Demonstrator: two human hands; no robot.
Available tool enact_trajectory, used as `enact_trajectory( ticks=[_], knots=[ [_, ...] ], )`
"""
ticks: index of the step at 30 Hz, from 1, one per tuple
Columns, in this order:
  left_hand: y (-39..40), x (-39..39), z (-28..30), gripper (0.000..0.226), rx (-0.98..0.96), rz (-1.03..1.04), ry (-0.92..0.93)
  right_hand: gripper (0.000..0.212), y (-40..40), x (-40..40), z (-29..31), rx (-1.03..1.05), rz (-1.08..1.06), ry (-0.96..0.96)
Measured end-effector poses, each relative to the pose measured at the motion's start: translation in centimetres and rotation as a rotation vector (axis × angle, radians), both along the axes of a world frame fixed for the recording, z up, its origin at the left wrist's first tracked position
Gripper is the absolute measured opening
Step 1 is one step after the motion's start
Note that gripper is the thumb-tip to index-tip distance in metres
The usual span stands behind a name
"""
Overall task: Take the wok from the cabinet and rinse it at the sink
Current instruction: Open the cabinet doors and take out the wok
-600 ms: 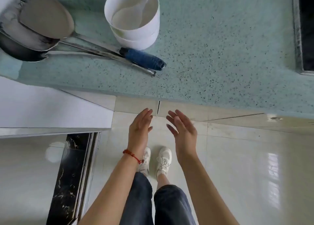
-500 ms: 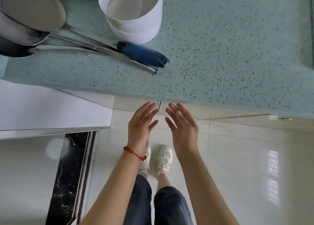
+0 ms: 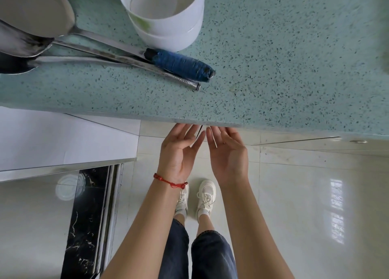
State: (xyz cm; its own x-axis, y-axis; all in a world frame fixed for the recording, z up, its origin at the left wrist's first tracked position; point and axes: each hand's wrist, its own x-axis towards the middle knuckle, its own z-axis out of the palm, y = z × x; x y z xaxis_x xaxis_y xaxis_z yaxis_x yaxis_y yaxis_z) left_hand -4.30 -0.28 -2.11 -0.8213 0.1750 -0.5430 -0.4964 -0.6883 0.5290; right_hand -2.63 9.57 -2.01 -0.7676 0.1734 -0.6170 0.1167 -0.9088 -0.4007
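Note:
My left hand (image 3: 179,150) and my right hand (image 3: 227,152) are held side by side, palms up, fingers spread, just under the front edge of the green speckled counter (image 3: 273,68). Their fingertips reach the seam between two pale cabinet doors (image 3: 201,130) below the counter. Both hands hold nothing. No wok shows inside a cabinet. On the counter at the top left lie stacked metal pans (image 3: 27,26) with long handles, one wrapped in blue tape (image 3: 181,64).
A white round container (image 3: 166,22) stands on the counter behind the handles. An open white door panel (image 3: 63,139) juts out at the left, beside a black marble threshold (image 3: 86,226). Glossy pale floor tiles (image 3: 305,205) lie below, with my feet in white shoes (image 3: 197,196).
Both hands have moved forward and up to the cabinet door seam under the counter edge and turned palms up. The view has shifted closer to the counter.

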Motion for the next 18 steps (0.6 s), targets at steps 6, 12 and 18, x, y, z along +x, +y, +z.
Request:
enact_trajectory(
  ticks=[6, 12, 18],
  knots=[
    [-0.2, 1.0, 0.6, 0.035, 0.000, 0.081, -0.102, 0.024, -0.6, 2.4, 0.5, 0.040, -0.017, -0.107],
    [-2.1, 5.8, 0.9, 0.014, -0.237, 0.046, -0.166, 0.018, -1.0, 6.8, 1.5, 0.287, 0.021, -0.292],
    [-4.8, 11.5, 0.8, 0.006, -0.557, 0.068, -0.171, 0.027, -0.2, 12.3, 1.8, 0.630, 0.164, -0.470]
  ],
)
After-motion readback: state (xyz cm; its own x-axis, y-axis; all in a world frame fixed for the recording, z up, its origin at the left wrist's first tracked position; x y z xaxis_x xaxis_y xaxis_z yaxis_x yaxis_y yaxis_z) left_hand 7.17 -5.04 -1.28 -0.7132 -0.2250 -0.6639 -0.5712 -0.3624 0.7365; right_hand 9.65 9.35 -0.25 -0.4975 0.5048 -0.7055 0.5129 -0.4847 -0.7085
